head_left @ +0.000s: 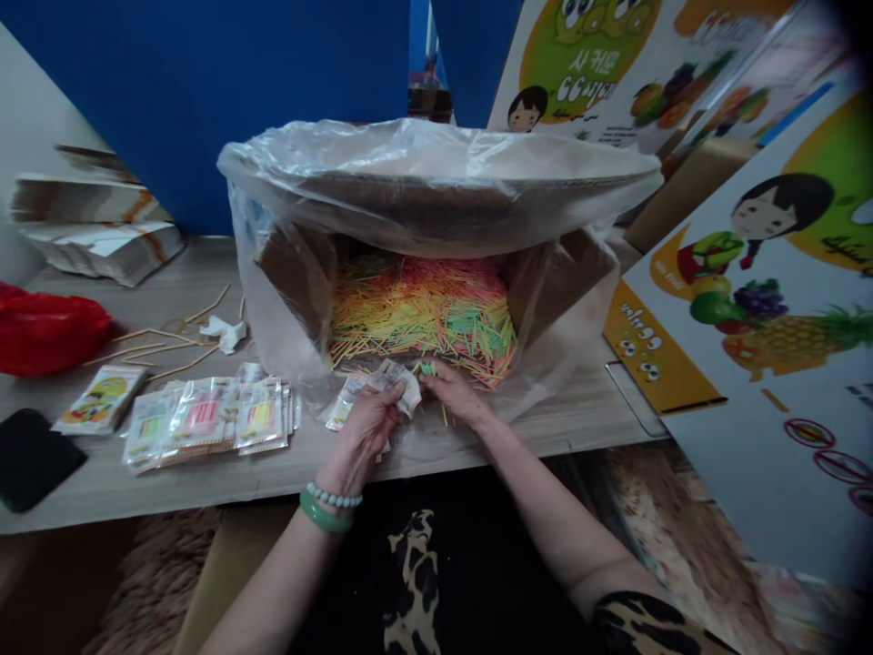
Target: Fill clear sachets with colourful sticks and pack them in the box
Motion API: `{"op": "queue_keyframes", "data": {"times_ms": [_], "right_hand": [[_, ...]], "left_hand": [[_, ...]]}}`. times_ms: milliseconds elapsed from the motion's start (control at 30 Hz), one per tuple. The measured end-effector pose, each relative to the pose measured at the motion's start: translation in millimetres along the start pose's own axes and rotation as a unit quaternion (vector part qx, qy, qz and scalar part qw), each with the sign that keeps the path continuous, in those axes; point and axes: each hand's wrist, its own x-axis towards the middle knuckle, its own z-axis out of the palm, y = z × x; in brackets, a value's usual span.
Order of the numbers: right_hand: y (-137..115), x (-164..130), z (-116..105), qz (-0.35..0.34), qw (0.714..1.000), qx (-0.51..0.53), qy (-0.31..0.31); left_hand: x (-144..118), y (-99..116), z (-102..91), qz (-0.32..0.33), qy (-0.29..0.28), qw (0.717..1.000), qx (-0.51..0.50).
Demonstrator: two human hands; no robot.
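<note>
Left hand [368,420] closed on a small clear packet [404,380], pinched at its edge; right hand [456,393] just beside it, fingers closed on a short bunch of green sticks [427,368]. Packet sits between the two hands, above the near edge of the surface [538,428]: thin, crinkled, shiny, pale, with small printing. Green sticks look slim and straight, ends bunched level. Another flat printed packet [343,400] lies just beyond the left hand, partly under it.

Directly beyond both hands, an open carton [293,273] draped in clear plastic [273,314] holds a loose heap of thin sticks [423,305] in yellow, orange, green and pink. Left of the left hand, filled packets [205,414] lie overlapped, green, pink and yellow showing through.

Hard to make out: print on held packet too small and blurred to read; its mouth is unclear, can't tell if any sticks are inside. Most of the green bunch is hidden by right-hand fingers. Back of the heap is shaded under the carton's flap; carton's base hidden by plastic.
</note>
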Motion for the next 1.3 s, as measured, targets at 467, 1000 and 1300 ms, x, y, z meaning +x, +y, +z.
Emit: {"op": "queue_keyframes", "data": {"times_ms": [467,1000,1300], "right_hand": [[12,-11,11,-0.068,0.988,-0.116,0.070],[20,-12,11,-0.078,0.979,-0.158,0.101],[7,-13,10,-0.081,0.986,-0.112,0.093]], "left_hand": [[-22,20,-17.1,0.029,0.034,0.998,0.040],[-22,7,-24.0,-0.032,0.011,0.998,0.056],[-22,10,-26.6,-0.002,0.025,0.986,0.163]]}}
